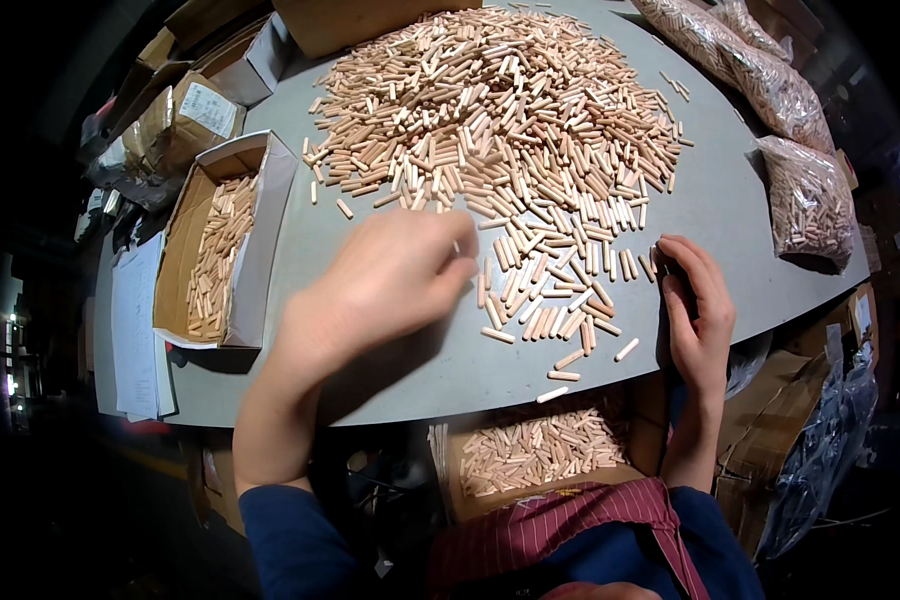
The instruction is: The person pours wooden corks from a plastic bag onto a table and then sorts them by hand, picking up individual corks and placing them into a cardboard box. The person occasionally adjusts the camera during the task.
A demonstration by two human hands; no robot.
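A large heap of short wooden dowels [490, 120] covers the table, thinning to a loose spread at its near side. Over the left edge of this spread is my left hand [395, 275], slightly blurred, its thumb and forefinger closed together. A pale bit shows between those fingertips and looks like the end of a dowel. Beside the right edge of the spread rests my right hand [698, 315], fingers bent but apart from the thumb, with nothing visible in it. Its fingertips are close to a few dowels standing side by side.
An open cardboard box [280, 190] partly filled with dowels stands left, beside papers [137, 330]. Another carton of dowels [540, 450] sits below the table's near edge. Clear bags of dowels [805, 200] lie along the right edge. A taped carton [205, 115] is at back left.
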